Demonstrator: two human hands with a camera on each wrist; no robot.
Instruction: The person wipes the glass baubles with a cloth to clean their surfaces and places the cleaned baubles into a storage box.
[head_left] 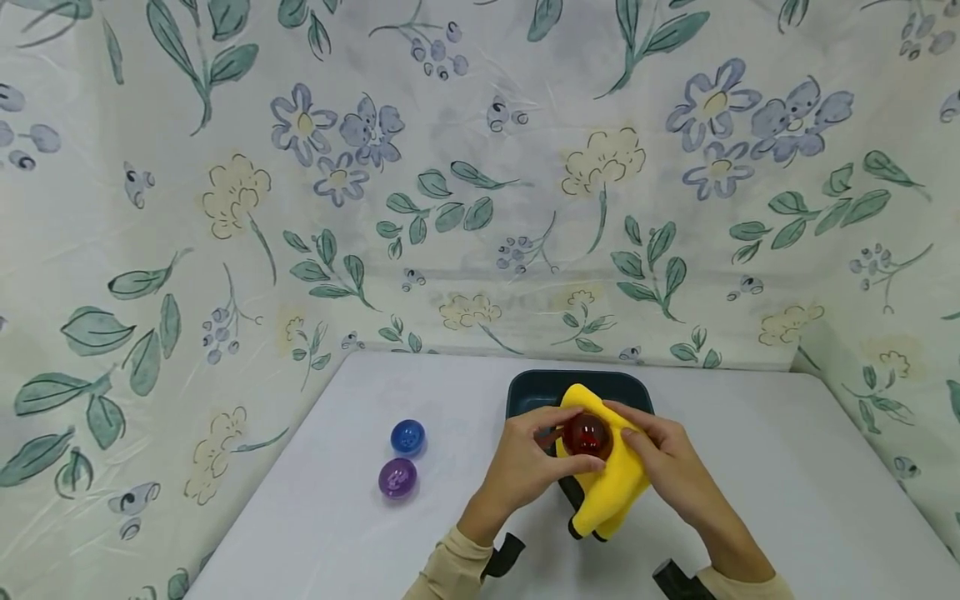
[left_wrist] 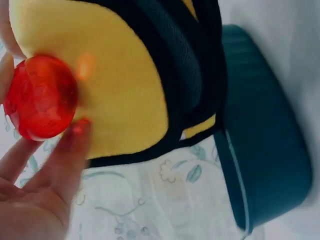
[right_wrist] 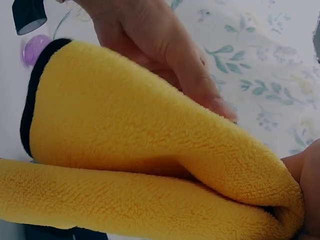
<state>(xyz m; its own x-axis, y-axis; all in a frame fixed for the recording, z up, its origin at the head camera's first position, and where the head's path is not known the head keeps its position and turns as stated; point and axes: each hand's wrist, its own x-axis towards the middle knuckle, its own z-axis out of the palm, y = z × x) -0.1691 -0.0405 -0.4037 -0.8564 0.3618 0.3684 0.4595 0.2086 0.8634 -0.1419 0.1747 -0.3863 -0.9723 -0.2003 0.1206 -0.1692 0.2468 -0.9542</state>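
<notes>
The left hand (head_left: 525,467) grips a red ball (head_left: 587,435) against a yellow cloth (head_left: 611,492), which the right hand (head_left: 667,458) pinches. A dark tray (head_left: 525,392) sits at twelve o'clock; blue ball (head_left: 408,437) and purple ball (head_left: 397,478) lie at nine.

**Three views, one cloth**

From the head we look forward and down across the tabletop (head_left: 787,467). Our left wrist camera sits very close beneath the yellow cloth (left_wrist: 125,95); our right wrist camera presses against the same cloth.
</notes>
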